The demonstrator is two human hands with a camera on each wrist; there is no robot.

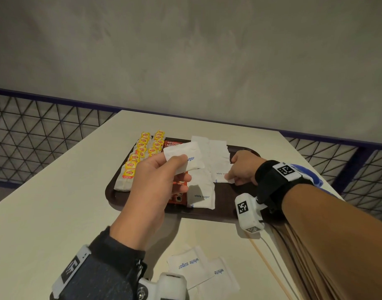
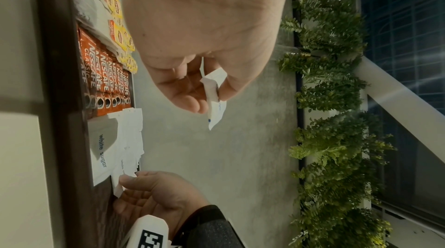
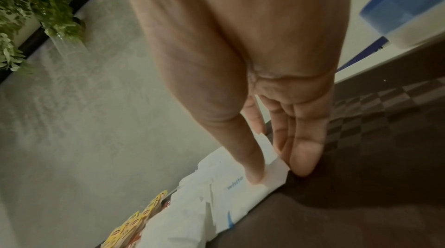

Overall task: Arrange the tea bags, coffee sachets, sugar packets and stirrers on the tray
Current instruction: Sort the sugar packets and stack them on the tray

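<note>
A dark brown tray [image 1: 112,191] sits on the cream table. It carries two rows of yellow tea bags [image 1: 140,152] at the left, red coffee sachets [image 2: 103,73] in the middle and overlapping white sugar packets [image 1: 218,152] at the right. My left hand [image 1: 179,163] hovers over the middle of the tray and pinches one sugar packet [image 1: 185,152] between thumb and fingers. My right hand [image 1: 233,172] is down on the tray. Its thumb lies on the nearest packet [image 3: 240,187] of the right row, with that packet's corner between thumb and fingers.
Two loose sugar packets [image 1: 190,263] lie on the table near the front edge. Wooden stirrers [image 1: 270,267] lie at the front right, partly under my right forearm. A blue-topped container [image 1: 309,174] stands behind my right wrist. A mesh fence borders the table.
</note>
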